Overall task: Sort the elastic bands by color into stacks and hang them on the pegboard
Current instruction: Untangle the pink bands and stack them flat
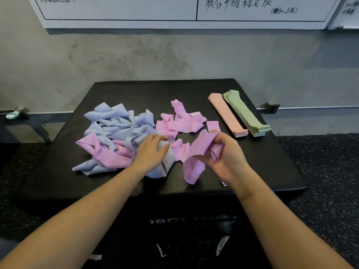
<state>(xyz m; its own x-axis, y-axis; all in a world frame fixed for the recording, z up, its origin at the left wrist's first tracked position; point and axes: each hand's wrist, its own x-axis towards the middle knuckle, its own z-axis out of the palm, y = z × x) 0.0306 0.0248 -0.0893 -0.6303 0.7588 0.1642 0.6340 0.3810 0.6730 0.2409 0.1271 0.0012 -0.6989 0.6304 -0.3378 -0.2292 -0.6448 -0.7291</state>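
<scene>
2 hands: right hand (226, 155) grips pink band (196, 152); left hand (153, 150) presses pile (116, 133).

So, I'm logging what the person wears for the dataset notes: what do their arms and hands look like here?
Both forearms are bare up to the frame's edge, with no sleeves showing. The left hand and right hand wear no gloves, and no rings, watch or wristband are visible. No markings show on either arm.

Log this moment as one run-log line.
left hand on blue bands | right hand grips pink band | peach stack, green stack done
</scene>
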